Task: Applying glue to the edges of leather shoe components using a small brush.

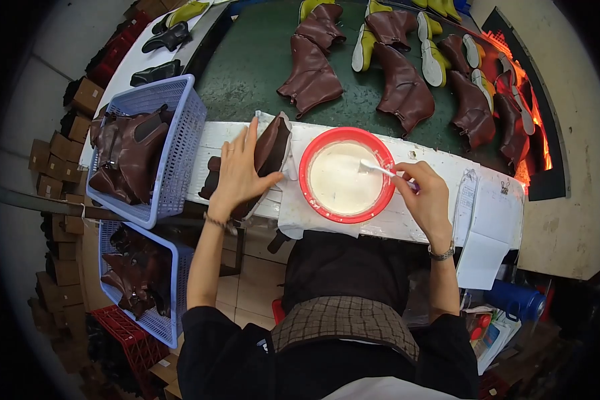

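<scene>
Head view: on the L side, 2 blue baskets, upper one (190,123) beside the desk's L end, lower one (175,293) nearer; a bar runs btwn them. Farther L, stacked cartons (59,173); near L, a red crate (127,340). Far side: green work surface (253,73) w/ at least 6 brown boots (403,87), plus yellow-green pcs w/ pale soles (435,63). Far R, an opening w/ orange glow (537,133). Papers (483,250) hang over the desk's R part, 1 blk clip (505,187) on top; blue bottle (517,300) below, near R.

Counts, mid desk (440,160): 1 red bowl (305,175), 1 brush (380,169), 1 dark brown boot (271,143) just L of the bowl, partly behind the L hand (241,172). Both baskets hold several brown boots, overlapping, so exact no. unclear.

Materials etc.: bowl round, looks plastic, w/ smooth cream-coloured liquid (340,183) in it & smears inside the rim. Baskets perforated; boots smooth, leather-like; white cloth (300,207) wrinkled, under & beside the bowl.

Hands: L has fingers fanned out at the boot, can't tell if touching. R hand (423,193) pinches the brush's thin white handle, bristles over the liquid.
</scene>
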A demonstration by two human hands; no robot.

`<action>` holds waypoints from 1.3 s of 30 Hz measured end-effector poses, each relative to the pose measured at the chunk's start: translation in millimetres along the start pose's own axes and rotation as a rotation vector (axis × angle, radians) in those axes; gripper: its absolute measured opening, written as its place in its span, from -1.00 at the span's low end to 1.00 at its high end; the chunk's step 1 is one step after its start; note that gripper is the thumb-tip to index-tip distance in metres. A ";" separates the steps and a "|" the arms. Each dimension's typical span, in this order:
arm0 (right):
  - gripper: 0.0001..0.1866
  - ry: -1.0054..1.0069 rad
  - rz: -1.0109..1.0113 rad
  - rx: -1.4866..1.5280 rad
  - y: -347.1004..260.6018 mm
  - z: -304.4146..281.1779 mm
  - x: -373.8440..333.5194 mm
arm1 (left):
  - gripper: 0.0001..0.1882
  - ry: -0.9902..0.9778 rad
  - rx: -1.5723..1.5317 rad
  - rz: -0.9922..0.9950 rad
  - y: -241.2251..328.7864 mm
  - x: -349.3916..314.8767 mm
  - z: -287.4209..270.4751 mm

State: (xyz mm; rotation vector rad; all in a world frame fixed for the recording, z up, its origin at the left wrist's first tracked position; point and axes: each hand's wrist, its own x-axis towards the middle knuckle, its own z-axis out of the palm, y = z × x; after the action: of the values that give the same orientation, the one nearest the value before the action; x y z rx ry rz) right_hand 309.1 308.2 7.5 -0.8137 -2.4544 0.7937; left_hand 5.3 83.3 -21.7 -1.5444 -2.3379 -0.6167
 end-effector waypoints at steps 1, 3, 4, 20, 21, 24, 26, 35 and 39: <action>-0.84 0.053 0.054 0.122 -2.1 -3.9 -0.5 | 0.26 -0.216 -0.104 -0.066 -9.2 12.3 0.9; -0.83 0.037 0.043 0.089 16.8 3.3 -11.1 | -0.01 -0.339 -0.262 -0.343 -18.8 23.9 -3.8; -0.82 0.019 0.042 0.056 24.0 6.1 -14.5 | -0.11 -0.403 -0.191 -0.433 -21.5 31.6 -11.2; -0.78 0.167 -0.466 0.197 -14.7 11.8 36.3 | -0.70 -0.649 -0.894 -0.462 69.1 46.1 -90.8; -0.78 0.168 -0.468 0.197 -15.0 10.8 35.5 | -0.71 -0.538 -0.897 -0.471 71.1 45.5 -90.0; -0.78 0.203 -0.450 0.168 -18.6 12.7 26.4 | -0.73 -0.364 -0.941 -0.503 75.7 41.7 -86.8; -0.82 0.219 -0.408 0.177 -21.9 14.9 20.4 | -0.74 -0.235 -0.911 -0.491 76.7 40.6 -85.4; -0.81 0.028 -0.009 0.755 -44.8 45.3 5.7 | -0.69 -0.136 -0.971 -0.589 73.1 25.6 -61.1; -0.83 -0.153 0.216 0.934 -86.9 69.4 -0.6 | -0.56 -0.203 -0.940 -0.501 82.7 9.5 -55.8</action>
State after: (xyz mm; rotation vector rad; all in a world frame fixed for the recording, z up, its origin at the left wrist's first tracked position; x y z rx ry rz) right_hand 236.7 223.8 11.0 -0.6425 -1.7630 1.9142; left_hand 77.1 91.8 47.7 -1.3034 -2.7761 -1.9766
